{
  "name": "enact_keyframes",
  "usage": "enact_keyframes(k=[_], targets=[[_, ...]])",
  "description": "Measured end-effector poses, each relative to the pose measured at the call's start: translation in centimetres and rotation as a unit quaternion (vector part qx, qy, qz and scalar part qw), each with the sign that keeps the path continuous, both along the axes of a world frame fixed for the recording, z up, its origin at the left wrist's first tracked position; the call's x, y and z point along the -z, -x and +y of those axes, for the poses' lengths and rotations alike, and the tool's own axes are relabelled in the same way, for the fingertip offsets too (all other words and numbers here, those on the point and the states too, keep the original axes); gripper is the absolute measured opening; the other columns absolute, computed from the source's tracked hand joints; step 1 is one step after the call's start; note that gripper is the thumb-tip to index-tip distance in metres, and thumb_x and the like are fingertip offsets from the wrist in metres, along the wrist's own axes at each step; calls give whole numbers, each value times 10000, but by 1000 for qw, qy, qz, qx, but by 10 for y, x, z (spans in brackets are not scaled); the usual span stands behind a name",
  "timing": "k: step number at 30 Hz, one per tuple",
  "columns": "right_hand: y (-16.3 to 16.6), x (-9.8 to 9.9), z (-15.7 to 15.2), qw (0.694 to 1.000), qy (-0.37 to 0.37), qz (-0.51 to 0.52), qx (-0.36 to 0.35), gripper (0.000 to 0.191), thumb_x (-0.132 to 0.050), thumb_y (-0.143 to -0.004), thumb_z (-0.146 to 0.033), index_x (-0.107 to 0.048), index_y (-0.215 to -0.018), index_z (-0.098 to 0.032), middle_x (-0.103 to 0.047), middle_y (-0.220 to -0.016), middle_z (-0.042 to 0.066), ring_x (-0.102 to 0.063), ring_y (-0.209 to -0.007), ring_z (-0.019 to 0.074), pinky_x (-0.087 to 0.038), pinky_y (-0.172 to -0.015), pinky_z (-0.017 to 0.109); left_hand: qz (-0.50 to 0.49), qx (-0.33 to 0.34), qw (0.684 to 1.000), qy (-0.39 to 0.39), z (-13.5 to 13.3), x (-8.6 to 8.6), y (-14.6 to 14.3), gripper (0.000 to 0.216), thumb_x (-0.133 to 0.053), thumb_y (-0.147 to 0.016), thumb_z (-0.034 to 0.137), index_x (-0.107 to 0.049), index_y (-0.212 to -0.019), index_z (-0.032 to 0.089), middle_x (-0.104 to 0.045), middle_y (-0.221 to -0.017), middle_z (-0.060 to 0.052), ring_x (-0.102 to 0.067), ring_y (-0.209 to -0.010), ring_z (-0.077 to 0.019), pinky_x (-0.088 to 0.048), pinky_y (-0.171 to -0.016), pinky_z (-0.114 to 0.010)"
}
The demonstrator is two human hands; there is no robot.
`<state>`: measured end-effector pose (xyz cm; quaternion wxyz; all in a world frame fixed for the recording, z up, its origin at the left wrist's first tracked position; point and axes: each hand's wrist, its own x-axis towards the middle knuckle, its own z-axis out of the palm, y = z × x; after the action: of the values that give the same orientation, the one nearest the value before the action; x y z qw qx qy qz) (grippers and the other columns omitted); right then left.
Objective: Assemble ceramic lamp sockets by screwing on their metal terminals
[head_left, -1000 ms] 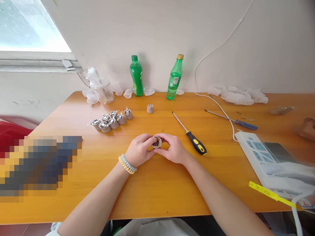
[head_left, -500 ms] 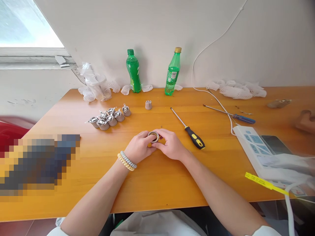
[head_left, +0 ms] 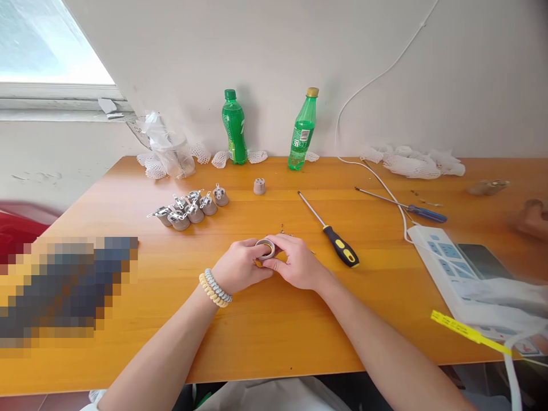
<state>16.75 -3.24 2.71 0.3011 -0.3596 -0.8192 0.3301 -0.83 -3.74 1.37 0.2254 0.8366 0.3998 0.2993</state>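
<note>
Between my two hands is a hollow, greyish-beige round cup-like part (head_left: 266, 243), its open end turned up. My left hand (head_left: 242, 264) grips it from the left, with the thumb at its opening. From the right, my right hand (head_left: 295, 261) closes fingers and thumb around its other side. Small metal bits (head_left: 282, 229) lie on the table just beyond my hands. A screwdriver with a black and yellow handle (head_left: 341, 246) rests to the right. At the left stands a cluster of similar beige parts with metal strips (head_left: 194, 212); a single beige part (head_left: 259, 186) sits farther back.
Two green bottles (head_left: 234, 131) (head_left: 302, 134) stand by the wall. A blue-handled screwdriver (head_left: 427, 214), a white power strip (head_left: 432, 257) and a dark phone (head_left: 483, 260) lie on the right. Another person's hand (head_left: 533, 220) shows at the right edge. White foam nets (head_left: 413, 162) lie along the back.
My left hand has shifted slightly left and down, and the part's opening tilts a little more. More small metal bits now show beyond my right hand. The view has moved slightly.
</note>
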Motion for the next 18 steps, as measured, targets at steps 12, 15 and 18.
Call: enact_keyframes(k=[12,15,18], targets=[[-42,13,35,976,-80,-9,204,208,-508,-812,-158,-620,-987,-165,-673,-978,82,-630,-895,188,-501,-727,315,-251,-223,923,188,18,-7,24,362,-648,-759,411,-503,-541,160,-462,-508,6,-406,-477,-87,-341,-456,-231],[-44,22,41,970,-65,-34,231,189,-511,-801,-172,-627,-950,-166,-682,-945,79,-643,-843,189,-505,-729,329,-323,-260,883,220,23,-4,24,342,-667,-735,403,-539,-548,148,-544,-563,-23,-454,-466,-94,-375,-432,-237],[-40,28,40,971,-51,-60,225,178,-519,-804,-195,-630,-941,-174,-683,-940,74,-643,-829,186,-507,-724,324,-367,-290,849,245,25,-2,22,322,-672,-717,373,-542,-536,139,-568,-572,-37,-453,-438,-93,-366,-380,-232]])
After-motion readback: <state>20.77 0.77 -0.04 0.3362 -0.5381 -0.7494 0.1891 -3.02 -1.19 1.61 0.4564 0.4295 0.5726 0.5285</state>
